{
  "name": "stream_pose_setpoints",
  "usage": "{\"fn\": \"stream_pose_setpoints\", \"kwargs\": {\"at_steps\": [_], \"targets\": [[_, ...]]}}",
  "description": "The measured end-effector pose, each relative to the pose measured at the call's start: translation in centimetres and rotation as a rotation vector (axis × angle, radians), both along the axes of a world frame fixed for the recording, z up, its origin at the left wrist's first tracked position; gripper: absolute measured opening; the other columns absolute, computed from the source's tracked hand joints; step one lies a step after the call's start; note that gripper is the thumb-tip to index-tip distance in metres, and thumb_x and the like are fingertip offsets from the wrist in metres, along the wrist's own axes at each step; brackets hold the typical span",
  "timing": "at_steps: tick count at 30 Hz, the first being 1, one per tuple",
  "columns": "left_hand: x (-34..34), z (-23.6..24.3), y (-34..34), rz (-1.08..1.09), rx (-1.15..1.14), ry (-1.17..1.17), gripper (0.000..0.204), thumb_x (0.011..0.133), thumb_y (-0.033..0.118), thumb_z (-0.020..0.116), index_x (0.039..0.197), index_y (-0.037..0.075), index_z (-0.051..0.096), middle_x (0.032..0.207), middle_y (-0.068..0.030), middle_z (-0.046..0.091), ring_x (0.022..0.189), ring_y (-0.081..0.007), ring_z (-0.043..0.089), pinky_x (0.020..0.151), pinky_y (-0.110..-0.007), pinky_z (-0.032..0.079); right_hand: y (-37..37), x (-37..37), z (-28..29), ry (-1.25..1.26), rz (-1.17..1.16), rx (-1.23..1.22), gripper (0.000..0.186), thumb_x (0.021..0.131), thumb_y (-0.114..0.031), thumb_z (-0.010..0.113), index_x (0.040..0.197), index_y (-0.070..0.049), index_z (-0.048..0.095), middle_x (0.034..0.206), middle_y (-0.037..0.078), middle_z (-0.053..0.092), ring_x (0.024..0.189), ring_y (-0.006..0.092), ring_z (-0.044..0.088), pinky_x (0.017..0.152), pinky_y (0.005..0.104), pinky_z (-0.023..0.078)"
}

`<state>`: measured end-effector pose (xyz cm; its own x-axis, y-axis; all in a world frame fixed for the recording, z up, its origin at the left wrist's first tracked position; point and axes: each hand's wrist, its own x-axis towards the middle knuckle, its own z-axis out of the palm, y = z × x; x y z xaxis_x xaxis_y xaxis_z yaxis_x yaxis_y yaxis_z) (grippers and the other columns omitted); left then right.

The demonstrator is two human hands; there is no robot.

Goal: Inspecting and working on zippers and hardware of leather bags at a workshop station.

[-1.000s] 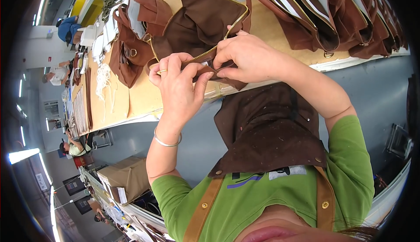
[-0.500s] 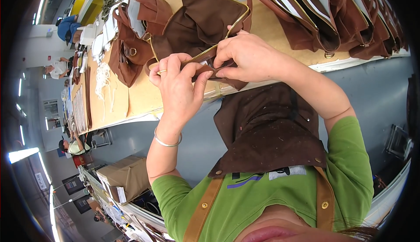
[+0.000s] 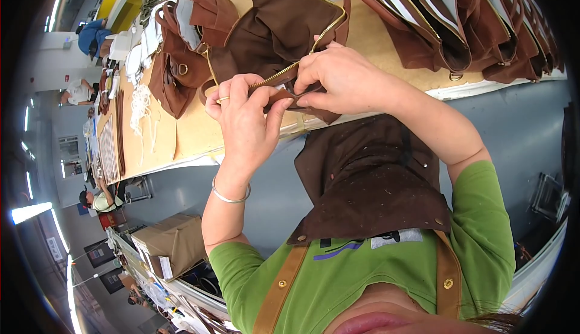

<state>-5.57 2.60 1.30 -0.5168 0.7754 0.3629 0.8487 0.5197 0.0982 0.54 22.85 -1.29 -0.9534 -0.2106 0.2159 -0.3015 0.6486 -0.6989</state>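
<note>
A brown leather handbag (image 3: 275,35) lies at the near edge of the table, its mouth wide apart and its dark brown lining showing. A gold zipper (image 3: 329,32) runs along the rim. My left hand (image 3: 248,110) pinches the near side of the bag, thumb and fingers closed on its leather edge. Close beside it, my right hand (image 3: 338,80) grips the same edge, fingers curled in and thumb underneath. The two thumbs almost meet over the leather. What lies between the fingertips is mostly hidden.
Smaller brown bags (image 3: 205,17) stand left of the handbag, near a bundle of white cord (image 3: 141,107). Several unzipped brown bags (image 3: 417,26) are lined up at the right. A wrapped carton (image 3: 172,243) sits at the lower left. Other people work far off at the left.
Both hands keep nearly the same hold on the bag's near edge. Only a very slight shift of the view shows.
</note>
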Motion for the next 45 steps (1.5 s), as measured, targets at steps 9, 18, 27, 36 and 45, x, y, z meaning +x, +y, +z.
{"fn": "stream_pose_setpoints", "kwargs": {"at_steps": [9,18,27,36,45], "targets": [[0.2,0.0,0.1,0.003,-0.007,0.003,0.015,0.077,0.023,0.076,0.085,0.012,0.07,0.102,-0.0018,0.054,0.102,-0.0232,0.048,0.093,-0.044,0.026,0.0,-0.1,-0.4,0.016,0.021,-0.05,0.013,0.077,-0.019,0.073,0.083,-0.008,0.073,0.081,0.004,0.067,0.081,0.0258,0.063,0.088,0.0458,0.042],[0.5,0.2,0.1,0.009,0.005,-0.012,0.014,0.075,0.022,0.076,0.082,0.012,0.069,0.102,-0.0028,0.054,0.102,-0.0236,0.048,0.093,-0.044,0.026,-0.1,-0.2,-0.7,0.084,0.015,-0.174,0.012,0.072,-0.015,0.074,0.074,-0.004,0.071,0.072,0.007,0.066,0.068,0.027,0.066,0.1,0.043,0.043],[0.8,0.6,0.2,-0.014,0.002,-0.07,0.014,0.074,0.02,0.077,0.081,0.011,0.069,0.1,-0.0019,0.054,0.101,-0.024,0.049,0.092,-0.045,0.027,-0.4,0.2,-0.6,0.035,-0.011,-0.07,0.009,0.072,-0.017,0.074,0.075,-0.008,0.071,0.07,0.003,0.063,0.073,0.0219,0.064,0.09,0.0412,0.046],[0.7,0.1,-0.6,-0.026,0.033,-0.065,0.011,0.075,0.018,0.076,0.082,0.012,0.069,0.099,-0.0017,0.054,0.1,-0.0237,0.049,0.093,-0.044,0.028,-0.6,1.8,2.7,0.383,-0.264,0.272,0.021,0.072,-0.021,0.076,0.091,-0.013,0.071,0.085,0.002,0.061,0.08,0.0208,0.063,0.064,0.0376,0.052],[-0.6,0.6,-1.7,-0.157,0.107,-0.133,0.012,0.076,0.015,0.076,0.084,0.012,0.068,0.107,0.0001,0.062,0.099,-0.0191,0.055,0.095,-0.04,0.029,1.1,-1.3,3.6,-0.166,0.1,0.272,0.011,0.083,-0.021,0.069,0.091,-0.014,0.07,0.076,0.001,0.067,0.082,0.0196,0.065,0.111,0.0537,0.021]]}}
